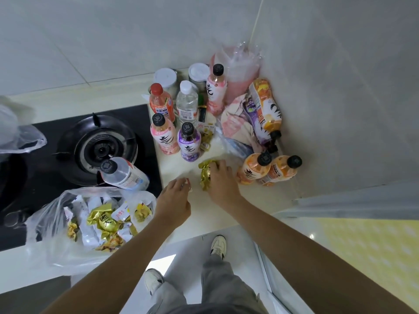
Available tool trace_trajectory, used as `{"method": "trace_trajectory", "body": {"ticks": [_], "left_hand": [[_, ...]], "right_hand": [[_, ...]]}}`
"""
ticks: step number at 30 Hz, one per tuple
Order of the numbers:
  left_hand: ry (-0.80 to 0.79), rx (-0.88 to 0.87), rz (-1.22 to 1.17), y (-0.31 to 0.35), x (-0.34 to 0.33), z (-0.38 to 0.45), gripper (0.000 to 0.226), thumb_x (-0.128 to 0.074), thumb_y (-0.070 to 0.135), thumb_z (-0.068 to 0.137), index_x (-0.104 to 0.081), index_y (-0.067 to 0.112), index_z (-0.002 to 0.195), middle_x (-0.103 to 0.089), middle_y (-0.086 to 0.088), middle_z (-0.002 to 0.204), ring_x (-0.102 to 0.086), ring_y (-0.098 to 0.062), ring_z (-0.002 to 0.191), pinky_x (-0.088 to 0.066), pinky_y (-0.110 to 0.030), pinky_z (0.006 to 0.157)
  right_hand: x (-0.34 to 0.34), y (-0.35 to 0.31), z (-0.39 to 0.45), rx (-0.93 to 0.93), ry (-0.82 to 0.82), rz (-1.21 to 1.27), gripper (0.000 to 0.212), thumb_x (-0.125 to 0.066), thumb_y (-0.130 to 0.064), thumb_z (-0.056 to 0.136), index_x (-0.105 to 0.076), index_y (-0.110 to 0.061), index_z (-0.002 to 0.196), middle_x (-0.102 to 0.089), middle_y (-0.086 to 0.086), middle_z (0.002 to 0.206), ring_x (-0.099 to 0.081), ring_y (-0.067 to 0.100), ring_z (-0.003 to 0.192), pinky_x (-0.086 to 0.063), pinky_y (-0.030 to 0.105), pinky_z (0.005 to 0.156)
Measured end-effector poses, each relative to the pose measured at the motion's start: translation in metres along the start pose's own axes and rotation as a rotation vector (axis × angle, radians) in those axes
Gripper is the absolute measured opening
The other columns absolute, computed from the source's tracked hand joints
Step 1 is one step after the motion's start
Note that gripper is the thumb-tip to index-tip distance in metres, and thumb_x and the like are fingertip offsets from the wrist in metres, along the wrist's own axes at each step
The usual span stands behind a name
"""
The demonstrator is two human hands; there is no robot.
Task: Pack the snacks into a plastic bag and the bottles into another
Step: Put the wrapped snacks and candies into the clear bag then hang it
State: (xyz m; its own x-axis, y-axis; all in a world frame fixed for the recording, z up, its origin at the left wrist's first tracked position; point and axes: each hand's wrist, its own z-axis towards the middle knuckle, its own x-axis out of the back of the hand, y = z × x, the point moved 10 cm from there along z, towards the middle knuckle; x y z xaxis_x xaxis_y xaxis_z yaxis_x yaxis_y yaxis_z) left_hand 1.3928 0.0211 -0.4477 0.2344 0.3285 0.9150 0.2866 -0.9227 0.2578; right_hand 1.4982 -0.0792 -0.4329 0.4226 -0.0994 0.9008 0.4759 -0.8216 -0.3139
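The right hand point(221, 181) covers part of the gold snack point(205, 175); the left hand's point(175, 201) small packet is blurred

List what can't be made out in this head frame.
- Left hand: what it pinches is mostly hidden by its fingers.
- Gold snack: the far side is covered by the right hand.
- Snack bag: lower contents are buried under top packets.
- Second plastic bag: cut off by the left edge.
- Bottle labels: too small to read.

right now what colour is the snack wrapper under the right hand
Shiny gold, in the head view: the snack is under the right hand.
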Motion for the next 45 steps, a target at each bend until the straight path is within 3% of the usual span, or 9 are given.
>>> {"method": "trace_trajectory", "body": {"ticks": [4, 8, 12, 16, 19, 27, 36, 41, 45], "left_hand": [[-0.027, 0.046, -0.01, -0.013, 0.0, -0.001, 0.052, -0.066, 0.017, 0.084, -0.057, 0.013, 0.135, -0.051, -0.003, 0.141, -0.052, -0.027, 0.127, -0.056, -0.038, 0.088], [-0.066, 0.047, -0.031, -0.02, -0.001, 0.002, 0.064, -0.063, 0.022, 0.091, -0.04, 0.019, 0.151, -0.035, -0.002, 0.158, -0.037, -0.026, 0.143, -0.055, -0.04, 0.099], [-0.066, 0.027, -0.035, -0.018, -0.002, 0.001, 0.068, -0.06, 0.026, 0.094, -0.031, 0.024, 0.156, -0.027, 0.0, 0.164, -0.03, -0.023, 0.148, -0.052, -0.038, 0.102], [-0.075, 0.03, -0.037, -0.019, -0.004, 0.001, 0.068, -0.06, 0.026, 0.094, -0.033, 0.022, 0.156, -0.027, -0.001, 0.163, -0.031, -0.024, 0.148, -0.053, -0.038, 0.101], [-0.071, 0.029, -0.044, -0.019, -0.004, 0.001, 0.066, -0.062, 0.024, 0.091, -0.038, 0.02, 0.153, -0.03, -0.001, 0.162, -0.035, -0.024, 0.146, -0.053, -0.038, 0.099], [-0.072, 0.022, -0.023, -0.014, -0.005, -0.002, 0.066, -0.065, 0.023, 0.09, -0.042, 0.017, 0.151, -0.036, -0.002, 0.158, -0.042, -0.026, 0.141, -0.056, -0.037, 0.095], [-0.057, 0.031, -0.015, -0.014, -0.011, -0.011, 0.055, -0.067, 0.025, 0.089, -0.046, 0.02, 0.139, -0.043, 0.0, 0.144, -0.052, -0.023, 0.127, -0.06, -0.038, 0.082], [-0.034, -0.014, 0.011, -0.013, -0.016, -0.003, 0.068, -0.076, 0.021, 0.083, -0.047, 0.026, 0.144, -0.048, -0.003, 0.134, -0.054, -0.027, 0.115, -0.06, -0.039, 0.077], [-0.012, -0.007, 0.047, -0.014, -0.018, -0.002, 0.055, -0.074, 0.012, 0.083, -0.055, 0.025, 0.133, -0.047, -0.005, 0.12, -0.051, -0.025, 0.103, -0.058, -0.038, 0.069]], "right_hand": [[0.027, 0.005, 0.024, -0.082, 0.092, -0.002, 0.066, -0.076, -0.02, 0.085, -0.043, -0.011, 0.142, -0.035, 0.016, 0.15, -0.042, 0.036, 0.13, -0.046, 0.043, 0.099], [0.052, -0.001, 0.076, -0.022, 0.166, 0.025, 0.076, -0.076, -0.013, 0.084, -0.039, -0.013, 0.15, -0.031, 0.013, 0.16, -0.031, 0.036, 0.145, -0.043, 0.049, 0.113], [0.042, -0.014, 0.117, 0.091, 0.076, -0.002, 0.095, -0.08, -0.014, 0.081, -0.027, -0.024, 0.159, -0.021, 0.005, 0.169, -0.013, 0.035, 0.156, -0.028, 0.055, 0.121], [0.024, -0.007, 0.122, 0.136, 0.057, -0.069, 0.068, -0.072, -0.024, 0.086, -0.041, -0.023, 0.147, -0.041, 0.004, 0.158, -0.025, 0.034, 0.15, -0.04, 0.057, 0.114], [0.013, -0.001, 0.112, 0.15, 0.06, -0.168, 0.053, -0.067, -0.028, 0.089, -0.051, -0.02, 0.139, -0.05, 0.008, 0.151, -0.028, 0.032, 0.149, -0.036, 0.052, 0.117], [-0.012, 0.012, 0.063, 0.052, 0.128, -0.171, 0.051, -0.052, -0.034, 0.096, -0.049, -0.012, 0.142, -0.042, 0.012, 0.154, -0.035, 0.036, 0.143, -0.033, 0.05, 0.118], [-0.019, 0.016, 0.028, 0.042, 0.213, -0.04, 0.059, -0.03, -0.037, 0.105, -0.033, -0.008, 0.156, -0.028, 0.017, 0.166, -0.02, 0.036, 0.155, -0.025, 0.05, 0.125], [-0.007, 0.008, -0.026, 0.1, 0.267, 0.043, 0.055, -0.046, -0.033, 0.1, -0.041, -0.011, 0.15, -0.037, 0.013, 0.157, -0.032, 0.032, 0.148, -0.036, 0.05, 0.118], [-0.037, 0.026, -0.062, 0.06, 0.139, -0.052, 0.077, -0.066, -0.032, 0.09, -0.029, -0.022, 0.157, -0.03, 0.009, 0.16, -0.033, 0.031, 0.145, -0.042, 0.044, 0.112]]}}
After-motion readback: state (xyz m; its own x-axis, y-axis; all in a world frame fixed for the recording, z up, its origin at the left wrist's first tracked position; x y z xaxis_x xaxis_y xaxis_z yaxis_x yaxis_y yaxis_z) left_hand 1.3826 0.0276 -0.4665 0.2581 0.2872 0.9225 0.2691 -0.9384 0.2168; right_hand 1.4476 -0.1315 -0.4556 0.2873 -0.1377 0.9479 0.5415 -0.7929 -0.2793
